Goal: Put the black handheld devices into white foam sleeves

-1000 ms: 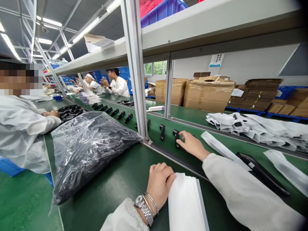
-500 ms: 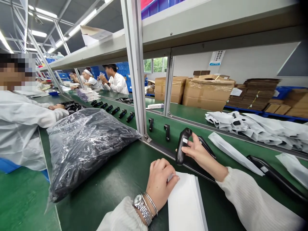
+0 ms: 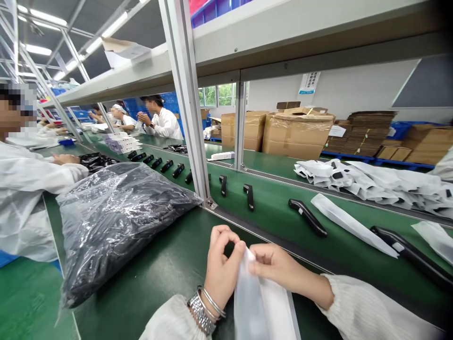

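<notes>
1. L hand (image 3: 222,271): thumb & index tips closed in a pinch on top edge of translucent pouch (image 3: 247,295), L side of its mouth; a rounded gap shows betw. thumb & curled index. Other fingers bent, clear of pouch.
2. R hand (image 3: 278,267): thumb & index closed on same pouch, R side of mouth, close by L hand's grip; remaining fingers folded in.
3. Pouch: hangs down from both grips, approx. upright, over L part of white pouch stack (image 3: 279,314); contents, if any, can't tell.
4. White pouch stack: on near green worktop (image 3: 170,264), below R hand.
5. Wrist, L: metal watch (image 3: 201,314) & thin bangles (image 3: 213,302).
6. Blk. handset w/ white label (image 3: 307,217): on green belt (image 3: 272,193), beyond R hand, well apart from fingers.
7. Belt, to R of same: filled white pouch (image 3: 354,226), then larger-looking blk. handset (image 3: 412,252), then another pouch (image 3: 437,238), cut by frame edge.
8. Belt, to L: 2 blk. handsets, nr. one (image 3: 249,197), far one (image 3: 222,185); more in row (image 3: 167,165) past metal post (image 3: 186,104).
9. Lg. clear bag (image 3: 120,222), dark contents: worktop, L.
10. White pouch heap (image 3: 371,184): far R, past belt's rail.
11. Person (image 3: 26,174), pale coat: far L, hands at blk. pile (image 3: 95,161).
</notes>
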`<state>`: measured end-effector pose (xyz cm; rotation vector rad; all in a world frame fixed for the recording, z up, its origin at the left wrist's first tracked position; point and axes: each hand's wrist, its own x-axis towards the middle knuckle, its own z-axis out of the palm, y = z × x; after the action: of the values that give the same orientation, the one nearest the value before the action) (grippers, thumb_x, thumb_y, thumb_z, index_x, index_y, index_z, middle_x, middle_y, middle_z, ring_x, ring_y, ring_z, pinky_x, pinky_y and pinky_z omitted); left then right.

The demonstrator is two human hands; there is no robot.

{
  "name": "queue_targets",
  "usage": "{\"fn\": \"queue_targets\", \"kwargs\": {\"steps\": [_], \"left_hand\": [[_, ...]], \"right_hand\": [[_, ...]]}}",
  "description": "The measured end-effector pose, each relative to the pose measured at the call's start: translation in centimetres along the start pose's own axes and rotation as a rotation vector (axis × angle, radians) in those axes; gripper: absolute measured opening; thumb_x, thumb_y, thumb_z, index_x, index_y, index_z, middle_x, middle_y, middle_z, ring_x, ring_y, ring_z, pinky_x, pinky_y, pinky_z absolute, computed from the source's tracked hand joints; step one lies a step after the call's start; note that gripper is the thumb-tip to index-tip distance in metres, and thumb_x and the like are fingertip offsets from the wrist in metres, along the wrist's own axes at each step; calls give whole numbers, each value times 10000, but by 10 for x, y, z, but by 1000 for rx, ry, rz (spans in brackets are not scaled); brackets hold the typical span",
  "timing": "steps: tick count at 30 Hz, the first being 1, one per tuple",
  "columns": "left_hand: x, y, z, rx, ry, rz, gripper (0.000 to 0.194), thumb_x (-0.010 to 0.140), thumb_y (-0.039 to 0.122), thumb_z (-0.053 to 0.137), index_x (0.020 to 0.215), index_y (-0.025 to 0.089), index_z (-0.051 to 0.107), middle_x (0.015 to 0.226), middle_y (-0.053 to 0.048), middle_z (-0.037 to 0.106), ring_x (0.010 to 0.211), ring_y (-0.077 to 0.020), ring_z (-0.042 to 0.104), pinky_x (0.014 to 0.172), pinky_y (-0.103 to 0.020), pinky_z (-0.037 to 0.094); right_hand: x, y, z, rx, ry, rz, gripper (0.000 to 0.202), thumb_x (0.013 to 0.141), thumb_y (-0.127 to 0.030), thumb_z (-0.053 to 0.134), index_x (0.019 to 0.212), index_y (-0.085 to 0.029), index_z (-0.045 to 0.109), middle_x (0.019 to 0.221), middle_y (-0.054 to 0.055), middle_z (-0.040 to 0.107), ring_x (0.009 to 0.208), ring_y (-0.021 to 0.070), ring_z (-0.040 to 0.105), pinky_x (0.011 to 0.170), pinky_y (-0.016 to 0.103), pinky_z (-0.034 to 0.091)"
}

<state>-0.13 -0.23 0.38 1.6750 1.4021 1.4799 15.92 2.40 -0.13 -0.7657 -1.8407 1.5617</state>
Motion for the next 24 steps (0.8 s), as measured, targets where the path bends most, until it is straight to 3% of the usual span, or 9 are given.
{"fn": "queue_targets", "kwargs": {"steps": [2, 4, 8, 11, 13, 15, 17, 21, 24], "left_hand": [[3, -6, 0, 33, -22, -23, 139, 871, 229, 532, 734, 204, 531, 907, -17, 499, 925, -184, 526, 841, -297, 423], [5, -12, 0, 123, -66, -39, 125, 870, 235, 538, 750, 208, 560, 899, -9, 523, 896, -181, 538, 840, -314, 416], [5, -19, -1, 378, -200, -66, 56, 828, 260, 602, 794, 218, 590, 892, 1, 550, 903, -200, 544, 872, -370, 377], [3, -21, 0, 462, -285, -62, 146, 753, 303, 693, 813, 222, 588, 892, 5, 551, 923, -215, 536, 894, -390, 352], [1, -22, 2, 481, -319, -38, 152, 729, 275, 709, 793, 220, 583, 882, 10, 555, 910, -208, 531, 894, -383, 339], [0, -22, 4, 493, -342, -7, 88, 761, 207, 658, 749, 213, 571, 849, 16, 560, 877, -191, 526, 874, -364, 331], [-1, -23, 6, 502, -351, 14, 108, 805, 157, 586, 715, 204, 550, 809, 21, 560, 841, -176, 518, 847, -346, 327], [-1, -23, 6, 532, -345, 19, 156, 864, 152, 507, 716, 198, 515, 776, 22, 556, 806, -171, 505, 814, -338, 321], [-2, -21, 5, 556, -349, 17, 150, 878, 194, 507, 728, 199, 507, 774, 20, 555, 801, -177, 502, 807, -344, 320]], "right_hand": [[4, 1, -8, -43, 112, 22, 415, 819, -537, 619, 637, -186, 497, 620, -42, 433, 583, 105, 417, 541, 222, 354], [11, 0, -31, -140, 328, 14, 380, 850, -508, 570, 650, -194, 494, 624, -37, 448, 586, 115, 446, 552, 227, 383], [33, -8, -108, -479, 729, -24, 307, 874, -461, 492, 704, -208, 519, 639, -26, 502, 597, 139, 503, 568, 241, 412], [47, -12, -160, -626, 865, -6, 288, 859, -424, 487, 669, -210, 508, 594, -21, 482, 594, 162, 496, 584, 270, 397], [56, -11, -178, -720, 898, 3, 192, 833, -355, 515, 717, -206, 556, 663, 6, 547, 691, 199, 543, 657, 303, 414], [69, -6, -177, -796, 864, -10, 113, 805, -269, 533, 857, -206, 612, 859, 46, 631, 865, 233, 580, 765, 331, 425], [85, 1, -161, -838, 761, -29, 226, 807, -213, 524, 1010, -222, 621, 1033, 54, 647, 978, 221, 586, 841, 324, 423], [127, 20, -107, -860, 516, -2, 382, 831, -257, 583, 1210, -302, 585, 1040, 24, 665, 950, 198, 617, 837, 308, 438], [155, 34, -79, -847, 470, 70, 413, 801, -316, 676, 1207, -292, 604, 1080, 58, 649, 1038, 254, 588, 897, 384, 422]]}}
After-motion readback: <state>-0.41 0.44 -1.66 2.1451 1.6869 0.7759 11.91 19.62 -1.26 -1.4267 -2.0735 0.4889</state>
